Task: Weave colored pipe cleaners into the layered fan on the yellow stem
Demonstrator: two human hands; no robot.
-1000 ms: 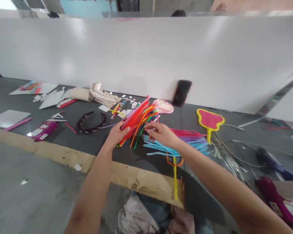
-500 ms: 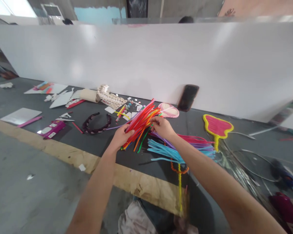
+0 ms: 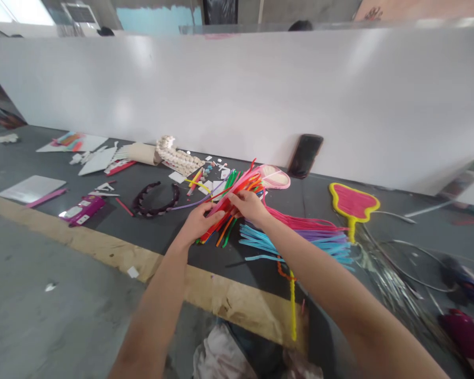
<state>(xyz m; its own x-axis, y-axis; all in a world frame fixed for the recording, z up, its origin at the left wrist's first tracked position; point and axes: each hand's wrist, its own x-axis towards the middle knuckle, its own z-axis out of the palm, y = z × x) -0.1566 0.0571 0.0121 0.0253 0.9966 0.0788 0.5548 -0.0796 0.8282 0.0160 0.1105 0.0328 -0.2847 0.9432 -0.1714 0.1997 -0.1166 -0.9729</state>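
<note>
My left hand [image 3: 197, 222] grips the near end of a bundle of red, orange and green pipe cleaners [image 3: 237, 187], held just above the dark table mat [image 3: 150, 231]. My right hand [image 3: 247, 205] pinches into the middle of the same bundle, fingers closed on the strands. Right of my hands lie fanned heaps of light blue pipe cleaners [image 3: 260, 243] and pink and purple ones [image 3: 316, 227]. A yellow pipe cleaner stem with an orange loop [image 3: 291, 295] lies under my right forearm.
A dark braided headband [image 3: 155, 200], a shell string [image 3: 178, 156], paper scraps and a purple packet [image 3: 81, 209] lie left. A black phone [image 3: 306, 155] leans on the white wall. A pink and yellow woven paddle [image 3: 352, 202] and wires [image 3: 398, 263] lie right.
My right hand has slid down the bundle toward my left hand and closed on it. The bundle's far ends have spread and dropped lower.
</note>
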